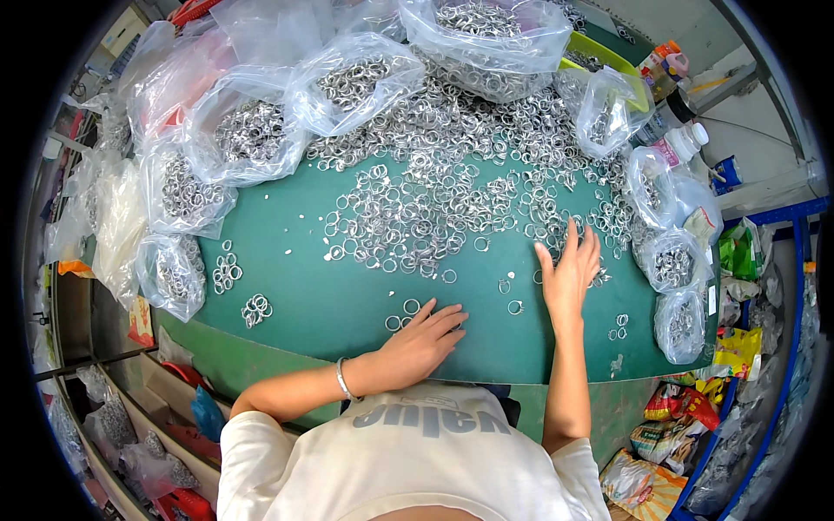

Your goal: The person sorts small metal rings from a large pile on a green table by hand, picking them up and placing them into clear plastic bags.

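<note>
Silver-coloured metal rings (408,217) lie in a loose heap over the middle of the green tabletop (295,304). My right hand (569,269) is open at the right end of this heap, its fingertips touching rings. Close to the table's front edge, my left hand (413,347) lies palm down with fingers stretched out. Just beyond its knuckles are a few rings (401,317); whether others lie under the palm is hidden. Between the hands, a couple of single rings (516,306) sit apart.
Clear plastic bags of rings (252,130) line the table's far and left sides, with smaller bags (682,326) along the right. A green tray (608,61) and a white-capped bottle (682,143) stand far right. Small ring clusters (256,310) lie at left. Colourful packets (643,486) are below right.
</note>
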